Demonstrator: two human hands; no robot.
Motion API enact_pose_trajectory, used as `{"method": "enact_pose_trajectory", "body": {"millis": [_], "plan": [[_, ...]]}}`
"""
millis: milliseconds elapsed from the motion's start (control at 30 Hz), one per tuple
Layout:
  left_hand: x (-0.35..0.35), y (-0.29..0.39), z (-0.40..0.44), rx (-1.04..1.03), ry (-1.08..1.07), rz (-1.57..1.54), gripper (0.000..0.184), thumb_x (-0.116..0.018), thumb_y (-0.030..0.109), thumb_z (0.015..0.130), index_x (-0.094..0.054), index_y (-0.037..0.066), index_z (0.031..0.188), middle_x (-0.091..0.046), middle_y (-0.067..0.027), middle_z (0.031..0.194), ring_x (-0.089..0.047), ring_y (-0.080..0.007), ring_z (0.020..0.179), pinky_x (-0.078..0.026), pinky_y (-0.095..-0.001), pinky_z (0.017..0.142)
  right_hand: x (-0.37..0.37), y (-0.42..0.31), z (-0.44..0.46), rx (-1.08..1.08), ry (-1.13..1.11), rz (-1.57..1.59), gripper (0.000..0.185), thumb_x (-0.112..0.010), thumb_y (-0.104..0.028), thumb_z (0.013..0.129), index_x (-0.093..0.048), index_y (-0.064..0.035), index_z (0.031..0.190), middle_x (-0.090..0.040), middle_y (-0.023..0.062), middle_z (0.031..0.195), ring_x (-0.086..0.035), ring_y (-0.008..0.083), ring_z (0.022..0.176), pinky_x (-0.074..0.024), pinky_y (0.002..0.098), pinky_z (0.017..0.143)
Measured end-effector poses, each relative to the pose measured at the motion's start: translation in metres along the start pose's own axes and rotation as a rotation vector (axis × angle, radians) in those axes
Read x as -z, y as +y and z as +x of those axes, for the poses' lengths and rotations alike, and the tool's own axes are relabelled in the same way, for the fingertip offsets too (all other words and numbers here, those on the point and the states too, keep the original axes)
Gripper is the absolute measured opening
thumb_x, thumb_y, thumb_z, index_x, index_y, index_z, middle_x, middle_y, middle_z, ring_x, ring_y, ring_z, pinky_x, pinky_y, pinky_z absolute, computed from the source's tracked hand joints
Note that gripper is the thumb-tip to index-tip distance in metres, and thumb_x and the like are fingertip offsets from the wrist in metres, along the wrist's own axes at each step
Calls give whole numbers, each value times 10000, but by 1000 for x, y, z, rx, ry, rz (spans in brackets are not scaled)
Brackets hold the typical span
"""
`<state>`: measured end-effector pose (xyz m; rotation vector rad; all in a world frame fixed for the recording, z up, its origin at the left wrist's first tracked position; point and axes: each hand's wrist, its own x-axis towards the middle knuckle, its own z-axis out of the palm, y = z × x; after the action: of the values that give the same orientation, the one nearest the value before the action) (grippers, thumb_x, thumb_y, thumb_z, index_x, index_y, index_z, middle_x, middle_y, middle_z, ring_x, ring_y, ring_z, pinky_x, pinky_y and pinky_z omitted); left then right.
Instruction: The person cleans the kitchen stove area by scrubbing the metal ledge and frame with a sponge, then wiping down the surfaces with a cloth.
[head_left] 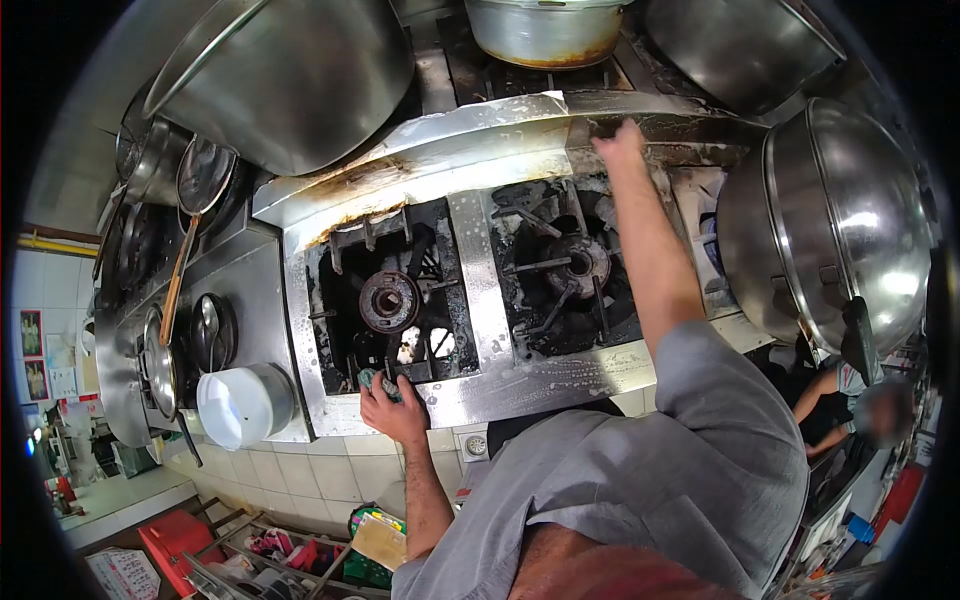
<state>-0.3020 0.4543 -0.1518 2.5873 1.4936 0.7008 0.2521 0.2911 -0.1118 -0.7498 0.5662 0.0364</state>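
Note:
My left hand (pixel 396 410) is at the front rim of the stove (pixel 484 290), its fingers closed around a grey-green scouring pad (pixel 379 384). Just beyond it lies the left burner (pixel 390 302), dark and greasy inside its square opening. My right arm stretches over the right burner (pixel 577 265), whose grate bars are in place. At the far end of that arm, my right hand (pixel 621 143) is against the soapy back panel (pixel 500 150), thumb and fingers apart; I make out nothing in it. Foam spots dot the steel around both burners.
Large steel pots (pixel 290 90) stand behind the panel, with an aluminium pot (pixel 545 30) among them. Big steel bowls (pixel 840 225) lean at the right. A white tub (pixel 245 405) and a wooden-handled strainer (pixel 180 270) are at the left. Another person (pixel 830 400) is at far right.

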Motion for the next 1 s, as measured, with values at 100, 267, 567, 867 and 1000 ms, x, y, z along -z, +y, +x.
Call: {"method": "enact_pose_trajectory", "body": {"millis": [100,267,567,867,1000], "plan": [[0,3,2,8,1,-3,406,-642,342,813,-573,121,1147,-502,-205,1188,-441,-361,1135,-304,-482,980,-61,-34,-82,-173,-73,46,545,-287,-409,939,-423,-54,1329,-416,133,1393,-426,292,1249,-336,497,1022],[0,3,3,1,16,-12,393,-646,334,809,-580,126,1136,-503,-204,1183,-443,-358,1129,-301,-476,980,-49,-21,-54,-209,-38,-70,693,-194,-558,923,-319,-81,1410,-299,111,1472,-270,311,1352,-140,575,1080],[0,3,2,-10,28,-17,388,-646,331,806,-581,126,1129,-508,-194,1185,-448,-351,1123,-312,-477,966,-78,-65,-101,-265,-98,-55,760,-396,-540,869,-158,-128,1462,27,172,1528,162,384,1376,37,594,1077],[1,1,-2,7,38,8,400,-646,343,804,-577,135,1139,-506,-188,1192,-444,-352,1137,-311,-467,980,-52,-36,-74,-268,-126,-49,591,-283,-534,928,-465,-144,1333,-408,90,1420,-313,262,1345,-20,576,1088],[1,3,0,11,5,16,409,-639,343,812,-563,133,1155,-504,-194,1196,-432,-358,1161,-304,-473,991,-68,-47,-96,-297,-156,-4,588,-426,-529,895,-426,-150,1344,-366,67,1447,-224,300,1362,-9,583,1076]]}}
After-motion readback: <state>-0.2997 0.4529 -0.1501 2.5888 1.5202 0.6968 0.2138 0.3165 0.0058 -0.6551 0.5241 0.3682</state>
